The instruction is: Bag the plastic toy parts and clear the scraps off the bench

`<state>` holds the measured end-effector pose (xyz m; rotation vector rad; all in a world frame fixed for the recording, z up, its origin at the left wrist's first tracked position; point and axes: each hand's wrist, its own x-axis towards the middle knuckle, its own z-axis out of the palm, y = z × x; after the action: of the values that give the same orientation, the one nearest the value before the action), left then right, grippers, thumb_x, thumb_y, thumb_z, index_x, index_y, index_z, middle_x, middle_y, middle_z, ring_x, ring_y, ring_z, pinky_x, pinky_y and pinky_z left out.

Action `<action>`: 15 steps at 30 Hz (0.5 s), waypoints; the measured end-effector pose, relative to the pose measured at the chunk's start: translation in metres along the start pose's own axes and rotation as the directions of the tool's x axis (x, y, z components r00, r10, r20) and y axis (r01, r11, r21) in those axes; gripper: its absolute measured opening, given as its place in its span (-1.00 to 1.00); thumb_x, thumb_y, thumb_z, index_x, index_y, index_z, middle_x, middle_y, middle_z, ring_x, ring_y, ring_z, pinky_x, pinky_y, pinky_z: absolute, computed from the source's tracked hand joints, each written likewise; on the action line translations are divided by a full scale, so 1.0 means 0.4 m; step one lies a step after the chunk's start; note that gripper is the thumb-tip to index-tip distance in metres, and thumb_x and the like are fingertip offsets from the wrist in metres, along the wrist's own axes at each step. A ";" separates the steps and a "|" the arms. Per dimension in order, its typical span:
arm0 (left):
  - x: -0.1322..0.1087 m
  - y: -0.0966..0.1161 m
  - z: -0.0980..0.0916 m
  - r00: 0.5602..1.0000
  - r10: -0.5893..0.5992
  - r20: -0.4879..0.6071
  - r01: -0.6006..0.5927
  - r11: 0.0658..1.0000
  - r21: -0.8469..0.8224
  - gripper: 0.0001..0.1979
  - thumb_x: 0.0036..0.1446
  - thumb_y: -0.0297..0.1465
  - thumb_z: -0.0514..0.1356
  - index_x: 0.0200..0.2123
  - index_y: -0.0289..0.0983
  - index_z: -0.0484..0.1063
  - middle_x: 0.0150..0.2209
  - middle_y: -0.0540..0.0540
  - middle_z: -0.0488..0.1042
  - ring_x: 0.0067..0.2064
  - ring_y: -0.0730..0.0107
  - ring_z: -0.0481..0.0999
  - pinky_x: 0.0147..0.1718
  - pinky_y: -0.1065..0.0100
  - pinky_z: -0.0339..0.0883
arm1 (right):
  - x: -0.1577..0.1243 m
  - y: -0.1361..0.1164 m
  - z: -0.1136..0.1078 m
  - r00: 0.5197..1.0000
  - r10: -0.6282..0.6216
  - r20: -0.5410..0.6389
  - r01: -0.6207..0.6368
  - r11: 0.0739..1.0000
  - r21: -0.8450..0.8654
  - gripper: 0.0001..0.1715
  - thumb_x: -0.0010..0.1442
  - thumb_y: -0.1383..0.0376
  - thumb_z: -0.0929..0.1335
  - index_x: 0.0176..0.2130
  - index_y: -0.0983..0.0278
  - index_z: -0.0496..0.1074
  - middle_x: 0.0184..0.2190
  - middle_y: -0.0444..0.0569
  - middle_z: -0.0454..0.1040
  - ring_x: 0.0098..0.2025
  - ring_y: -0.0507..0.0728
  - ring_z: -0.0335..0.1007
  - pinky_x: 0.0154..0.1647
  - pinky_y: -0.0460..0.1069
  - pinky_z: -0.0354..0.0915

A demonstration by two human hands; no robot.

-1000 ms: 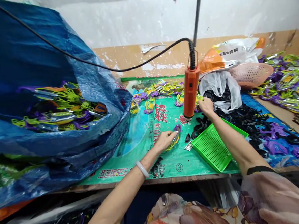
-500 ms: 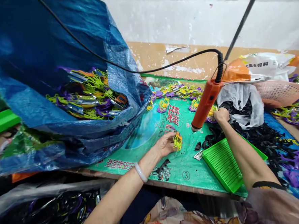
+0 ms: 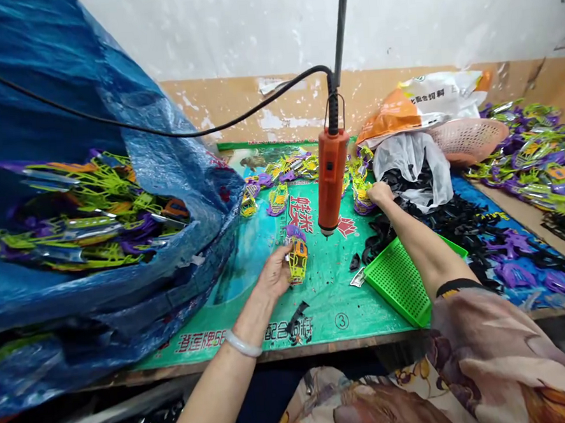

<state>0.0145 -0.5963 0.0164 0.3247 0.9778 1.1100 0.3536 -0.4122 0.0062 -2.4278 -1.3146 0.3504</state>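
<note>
My left hand (image 3: 275, 270), a pale bangle on its wrist, is closed on a toy car body (image 3: 298, 255) with a yellow-green cage, an orange panel and a purple end. It is just above the green printed sheet (image 3: 250, 303). My right hand (image 3: 381, 194) reaches across the table, fingers closed at the edge of another yellow-and-purple car body (image 3: 360, 192); its fingertips are partly hidden. An orange electric screwdriver (image 3: 333, 176) hangs tip down between my hands, touched by neither. Several similar car bodies (image 3: 294, 166) lie along the back of the sheet.
A large blue bag (image 3: 172, 288) full of car bodies stands at left. Right of my hands are a green perforated tray (image 3: 402, 287), a white plastic bag (image 3: 436, 183) of black parts, loose black pieces (image 3: 460, 226), a pink basket (image 3: 469, 139) and a heap of car bodies (image 3: 542, 163).
The view has swung to the right. The car body in my left hand has turned, showing more of its orange panel and purple end. My right hand stays near the white bag.
</note>
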 end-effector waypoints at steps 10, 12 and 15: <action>0.045 -0.006 0.020 0.997 0.066 -0.041 -0.067 0.998 -0.012 -0.88 0.15 -0.59 0.16 -0.38 -0.40 0.50 -0.45 -0.11 0.58 -0.44 0.35 0.57 -0.36 0.28 0.51 | -0.153 0.015 -0.015 0.677 -0.699 -0.230 0.630 0.712 -0.310 -0.65 0.35 0.29 0.25 0.00 0.32 0.54 0.18 0.17 0.41 0.02 0.21 0.42 -0.28 -0.08 0.23; 0.057 -0.011 0.029 0.995 0.084 -0.059 -0.085 0.996 -0.021 -0.87 0.15 -0.59 0.16 -0.40 -0.40 0.49 -0.47 -0.10 0.57 -0.45 0.37 0.56 -0.37 0.30 0.50 | -0.191 -0.004 0.012 0.619 -0.768 -0.165 0.711 0.637 -0.297 -0.65 0.36 0.31 0.24 -0.01 0.33 0.54 0.17 0.17 0.42 0.00 0.20 0.43 -0.29 -0.08 0.23; 0.070 -0.014 0.030 0.991 0.113 -0.072 -0.115 0.993 -0.016 -0.89 0.11 -0.60 0.17 -0.40 -0.38 0.49 -0.47 -0.08 0.56 -0.44 0.40 0.54 -0.38 0.34 0.47 | -0.223 -0.033 0.053 0.631 -0.764 -0.134 0.745 0.645 -0.169 -0.63 0.35 0.32 0.25 0.04 0.33 0.53 0.08 0.17 0.48 -0.08 0.21 0.46 -0.24 -0.04 0.28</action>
<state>0.0302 -0.5717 0.0055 0.3293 1.0203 1.2419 0.2875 -0.4766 -0.0034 -1.6639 -2.1263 -0.1907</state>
